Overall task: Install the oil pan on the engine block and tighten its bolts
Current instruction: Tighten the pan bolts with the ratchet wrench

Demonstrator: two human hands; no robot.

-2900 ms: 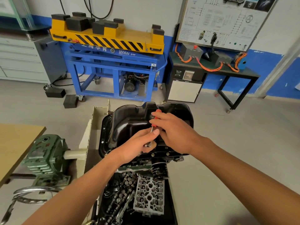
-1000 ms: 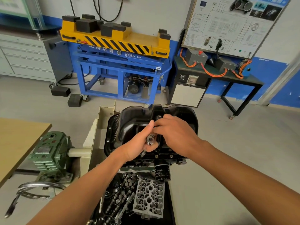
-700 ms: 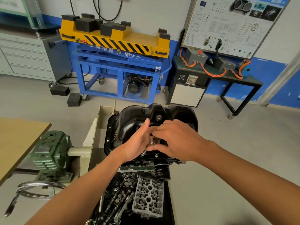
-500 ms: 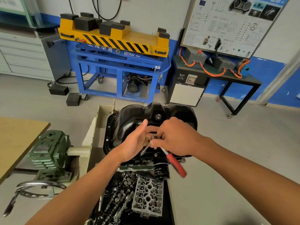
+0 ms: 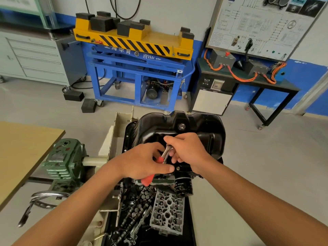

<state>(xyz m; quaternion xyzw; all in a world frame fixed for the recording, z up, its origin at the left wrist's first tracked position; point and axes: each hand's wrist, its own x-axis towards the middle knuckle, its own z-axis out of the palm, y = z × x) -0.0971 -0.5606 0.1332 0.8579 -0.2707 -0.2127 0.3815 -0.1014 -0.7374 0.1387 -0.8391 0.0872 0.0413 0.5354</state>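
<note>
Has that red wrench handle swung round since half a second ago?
Yes. The red wrench handle then stuck out to the right of the oil filter; now it points to the filter's left, under the left hand. The right hand holds its head.

One head-worn wide-angle view; looks forward and down, close over the workpiece.

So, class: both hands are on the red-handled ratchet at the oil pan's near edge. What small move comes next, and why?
Probably swing the red handle with the left hand while the right hand steadies the ratchet head on the oil pan flange; the bolt itself is hidden.
</note>
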